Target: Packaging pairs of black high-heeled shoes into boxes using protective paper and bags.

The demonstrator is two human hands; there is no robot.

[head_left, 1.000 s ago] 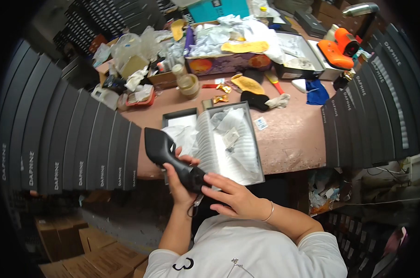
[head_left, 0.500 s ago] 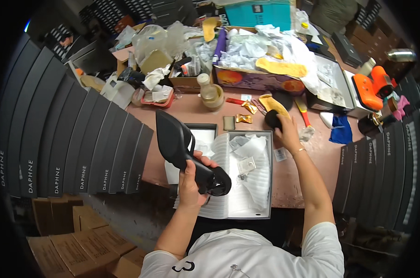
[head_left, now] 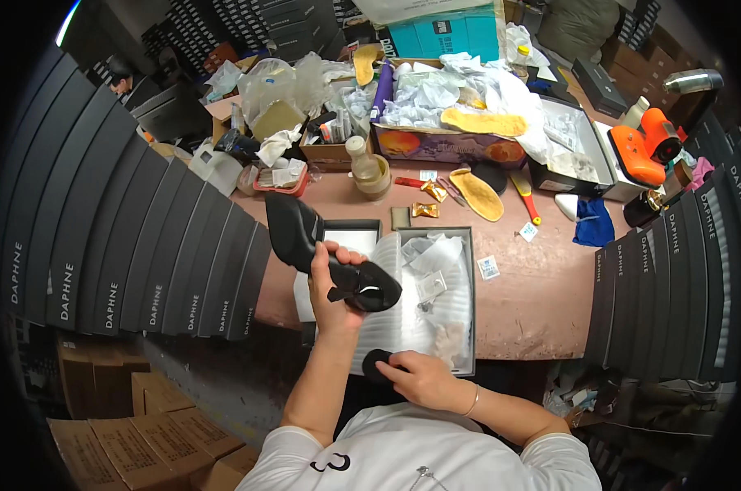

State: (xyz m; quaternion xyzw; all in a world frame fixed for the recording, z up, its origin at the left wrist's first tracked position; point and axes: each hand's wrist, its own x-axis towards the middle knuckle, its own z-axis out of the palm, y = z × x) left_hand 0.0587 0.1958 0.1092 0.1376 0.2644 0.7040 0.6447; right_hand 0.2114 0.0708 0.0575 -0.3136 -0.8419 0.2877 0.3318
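My left hand [head_left: 333, 304] is wrapped round a black heeled shoe [head_left: 292, 233], raised above the left side of an open shoe box [head_left: 472, 311]. The shoe is tilted, its toe toward the far left and its open back toward me. Close to my body, my right hand [head_left: 426, 381] grips a round black pad [head_left: 375, 365] by its edge, at the box's near side. Ribbed white foam wrap [head_left: 391, 327] and tissue paper [head_left: 444, 252] lie in the box, with a small clear packet [head_left: 430, 286] and a crumpled beige piece [head_left: 450, 341].
Stacked dark shoe boxes [head_left: 133, 237] wall the left side, and more boxes [head_left: 689, 278] stand at the right. Behind the box are a pump bottle [head_left: 370, 176], a yellow insole [head_left: 477, 195], a brush [head_left: 527, 199], a blue cloth [head_left: 595, 223] and a paper-filled carton [head_left: 444, 146].
My right hand has come from the far right of the table toward my body with the black pad. The shoe in my left hand has turned slightly. A crumpled beige piece now shows in the box.
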